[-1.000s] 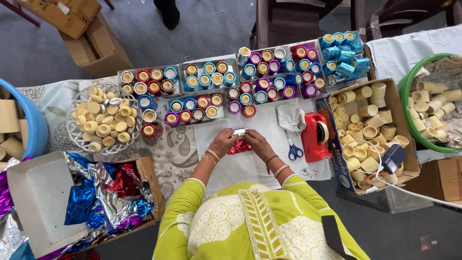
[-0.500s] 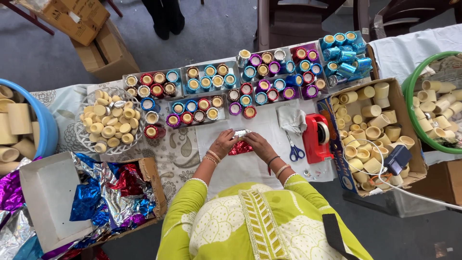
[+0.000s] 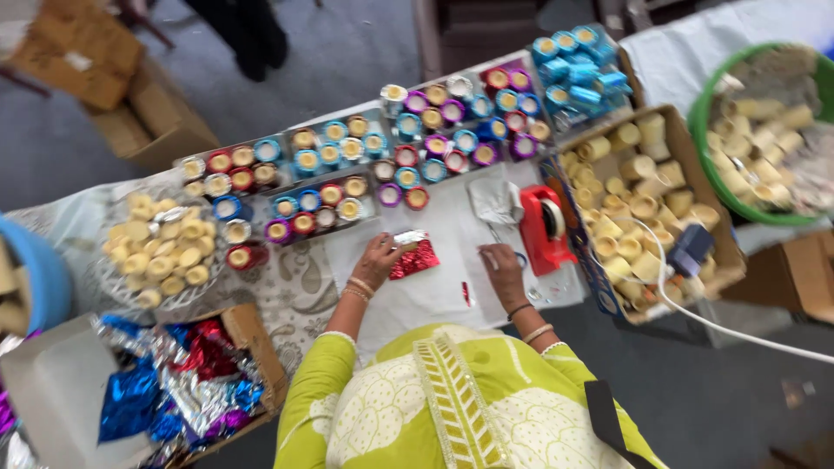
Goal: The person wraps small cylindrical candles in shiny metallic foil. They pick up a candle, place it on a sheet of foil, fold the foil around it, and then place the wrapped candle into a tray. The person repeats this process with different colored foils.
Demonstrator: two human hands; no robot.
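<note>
The desk [image 3: 408, 300], spread with white paper and a patterned cloth, is carrying most of the work, and by the look of it a good part is already done. Rows of foil-wrapped candle cups [image 3: 408, 148] in red, blue, purple and gold are standing packed in trays across the far side, with a batch of blue ones [image 3: 580, 74] piled at the far right.

Much is waiting, though. A cardboard box [image 3: 695, 195] to the right is holding many bare cream cups, a green tub [image 3: 708, 143] beyond it is holding more, and a wire basket [image 3: 113, 278] on the left is full of the same. An open box [image 3: 252, 334] at the near left is spilling loose foil sheets [image 3: 165, 395] in blue, red and silver.

A red tape dispenser [image 3: 543, 227] is sitting just beside the working spot, with scissors [image 3: 512, 256] near it, partly hidden.

The left hand [image 3: 375, 260] is pinching a small cup half wrapped in red foil [image 3: 413, 254], fingers closed on its silver top, the piece resting on the white paper in front of the person. The right hand [image 3: 504, 271] is lying apart from it with its grip loose and nothing clearly in it, reaching toward the scissors and tape. So this cup is looking only partly wrapped.
</note>
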